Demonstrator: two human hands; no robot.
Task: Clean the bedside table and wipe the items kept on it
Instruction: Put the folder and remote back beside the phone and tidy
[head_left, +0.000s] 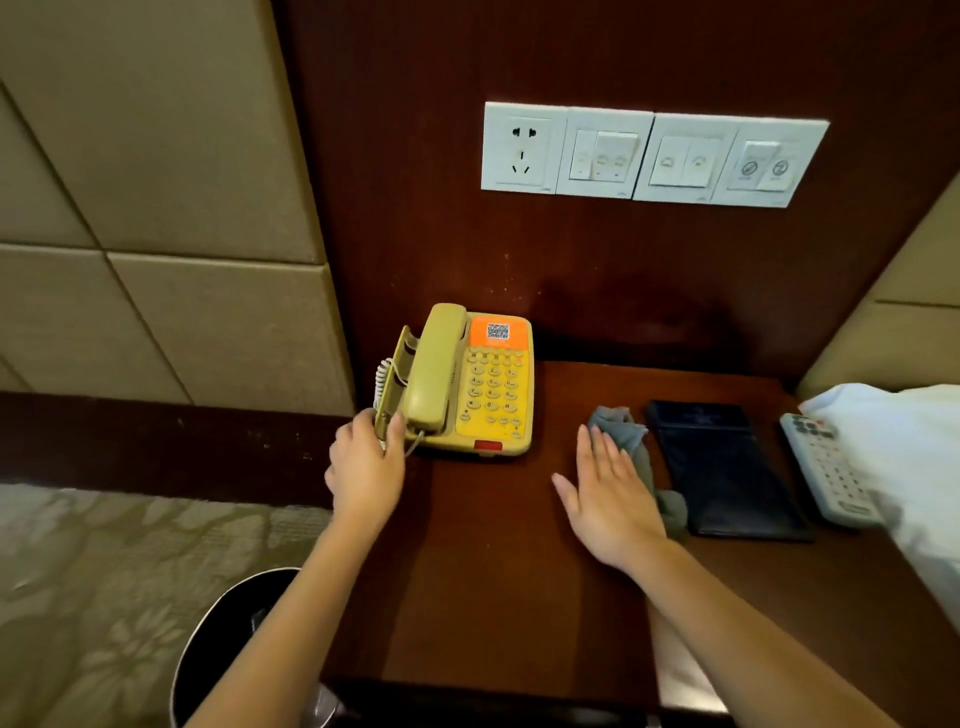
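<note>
A yellow corded telephone (480, 384) with an orange sticker stands at the back left of the dark wooden bedside table (493, 571). My left hand (366, 467) grips the phone's front left corner, thumb near the handset. My right hand (610, 499) lies flat with straight fingers, pressing a grey cloth (631, 434) onto the tabletop. Right of the cloth lies a dark blue folder (727, 467), and beyond it a white remote control (826, 467).
White bedding (904, 452) overlaps the table's right edge and touches the remote. A panel of a socket and switches (649, 156) is on the wooden wall above. A black waste bin (234, 639) stands on the carpet at the table's left front.
</note>
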